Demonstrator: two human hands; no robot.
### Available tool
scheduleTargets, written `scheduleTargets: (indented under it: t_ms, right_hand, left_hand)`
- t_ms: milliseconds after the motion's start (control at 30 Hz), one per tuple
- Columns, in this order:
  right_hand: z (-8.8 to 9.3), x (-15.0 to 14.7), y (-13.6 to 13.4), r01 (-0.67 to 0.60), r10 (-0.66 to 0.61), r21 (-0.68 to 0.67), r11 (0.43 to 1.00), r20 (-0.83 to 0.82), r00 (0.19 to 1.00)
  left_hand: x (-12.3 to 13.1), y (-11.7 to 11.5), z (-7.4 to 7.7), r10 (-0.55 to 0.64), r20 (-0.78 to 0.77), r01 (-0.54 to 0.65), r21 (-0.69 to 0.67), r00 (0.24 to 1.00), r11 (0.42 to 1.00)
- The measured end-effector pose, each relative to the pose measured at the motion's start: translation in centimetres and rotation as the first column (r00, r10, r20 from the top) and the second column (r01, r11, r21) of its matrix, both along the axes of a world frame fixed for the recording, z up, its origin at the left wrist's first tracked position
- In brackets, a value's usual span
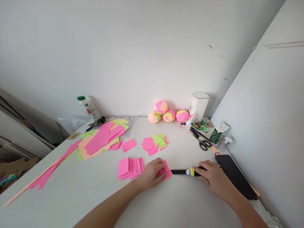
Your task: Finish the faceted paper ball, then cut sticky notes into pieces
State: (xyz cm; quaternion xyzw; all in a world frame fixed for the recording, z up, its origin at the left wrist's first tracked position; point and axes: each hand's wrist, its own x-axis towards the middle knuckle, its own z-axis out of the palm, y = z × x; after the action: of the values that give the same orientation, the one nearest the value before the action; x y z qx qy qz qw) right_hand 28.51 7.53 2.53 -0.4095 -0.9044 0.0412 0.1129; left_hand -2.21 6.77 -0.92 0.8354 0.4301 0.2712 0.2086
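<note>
My left hand (pixel 154 173) rests on the table with its fingers curled over a pink paper piece (pixel 168 169), pressing it down. My right hand (pixel 212 176) is wrapped around a box cutter (pixel 193 171) with a black and yellow body. The cutter lies low over the table and its dark front end points left, close to the right edge of the pink piece. Just left of my left hand lies a fanned stack of pink paper pieces (pixel 130 167). Beyond it are loose pink squares (pixel 148 144), green squares (pixel 159 141) and a pink rectangle (pixel 129 145).
Pink, green and peach sheets (pixel 98 141) pile at left, near a white bottle (pixel 88 108). Several faceted paper balls (pixel 161 107) sit by the wall, beside a white container (pixel 199 106). Scissors (pixel 204 145) and a black tablet-like slab (pixel 235 175) lie at right.
</note>
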Motion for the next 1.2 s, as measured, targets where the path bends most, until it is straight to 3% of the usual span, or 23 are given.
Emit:
scheduleTargets:
  t_ms: [200, 500, 667, 733, 867, 967, 1033, 1100, 1200]
  right_hand:
    - [1.1, -0.3, -0.6, -0.053, 0.056, -0.098, 0.994, 0.031, 0.998]
    - [-0.4, -1.9, -0.7, -0.032, 0.036, 0.059, 0.998, -0.062, 0.997]
    - [-0.9, -1.8, -0.6, -0.008, 0.012, 0.061, 0.998, -0.069, 0.998]
    - [-1.1, -1.7, -0.6, -0.005, 0.008, 0.036, 0.999, -0.062, 0.998]
    - [-1.2, -1.7, -0.6, -0.015, 0.016, 0.009, 1.0, -0.057, 0.998]
    - [-1.3, -1.7, -0.6, -0.022, 0.022, 0.009, 1.0, -0.043, 0.999]
    - [-1.4, -1.7, -0.6, -0.026, 0.026, 0.006, 1.0, -0.034, 0.999]
    - [-1.5, -1.6, -0.5, -0.033, 0.034, 0.007, 0.999, -0.034, 0.999]
    - [-1.7, -1.5, -0.5, -0.045, 0.046, 0.02, 0.999, -0.048, 0.998]
  left_hand:
    - [0.0, 0.0, -0.1, -0.008, -0.047, 0.008, -0.002, 0.999, 1.0]
    - [0.2, -0.1, 0.2, -0.026, -0.063, 0.03, 0.06, 0.998, 0.998]
    - [0.3, -0.4, -0.4, -0.044, -0.051, 0.054, 0.213, 0.998, 0.976]
    - [-0.1, -0.1, -0.5, 0.035, -0.055, -0.015, 0.326, 0.998, 0.945]
    - [-2.3, 1.4, -0.1, 0.345, -0.03, -0.286, 0.499, 0.938, 0.818]
    - [-4.0, 2.8, 0.1, 0.497, -0.07, -0.41, 0.47, 0.865, 0.781]
    - [-4.6, 3.4, 0.2, 0.535, -0.15, -0.447, 0.39, 0.832, 0.805]
    - [-5.0, 3.6, 0.9, 0.519, -0.231, -0.451, 0.289, 0.823, 0.844]
    - [-5.8, 3.2, 3.5, 0.439, -0.374, -0.423, 0.131, 0.817, 0.897]
